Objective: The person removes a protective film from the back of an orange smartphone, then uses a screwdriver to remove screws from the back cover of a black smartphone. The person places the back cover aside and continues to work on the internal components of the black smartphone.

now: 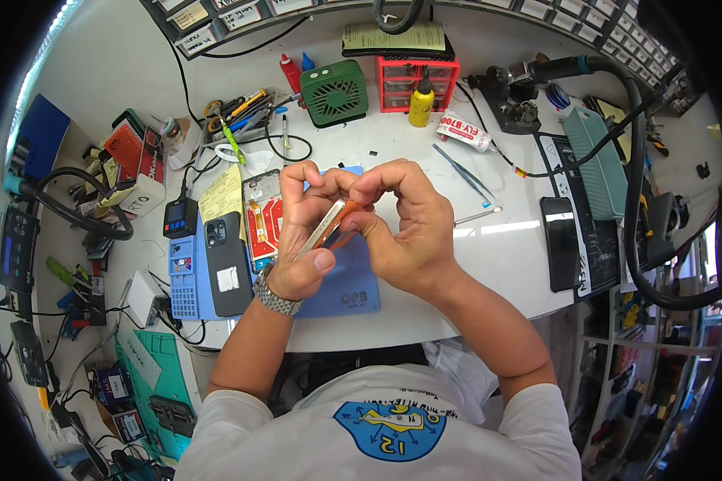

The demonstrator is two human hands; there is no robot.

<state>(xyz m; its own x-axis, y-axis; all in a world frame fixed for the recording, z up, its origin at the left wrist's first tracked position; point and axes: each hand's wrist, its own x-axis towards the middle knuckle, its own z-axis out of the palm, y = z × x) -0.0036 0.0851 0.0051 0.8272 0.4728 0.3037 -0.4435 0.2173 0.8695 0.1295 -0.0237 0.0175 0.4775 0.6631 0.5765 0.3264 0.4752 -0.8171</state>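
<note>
A thin flat piece [326, 228], silver-white along one side and orange on the other, is held tilted above the blue work mat [349, 298]. My left hand [298, 220] grips it between thumb and fingers, with a metal watch on that wrist. Thumb and fingers of my right hand [409, 228] pinch its upper end at the orange side. My fingers cover much of it, so its exact kind cannot be told. Just left of my left hand lies an opened phone [261, 210] with red parts inside. Beside that is a dark phone back [227, 268] with a camera bump.
A green fan [334, 94], red drawer box [415, 61] and yellow bottle [421, 100] stand at the back. Tweezers [465, 176] lie right of my hands. Farther right are a black phone [561, 244] and a teal tray [595, 163]. Tools and cables crowd the left.
</note>
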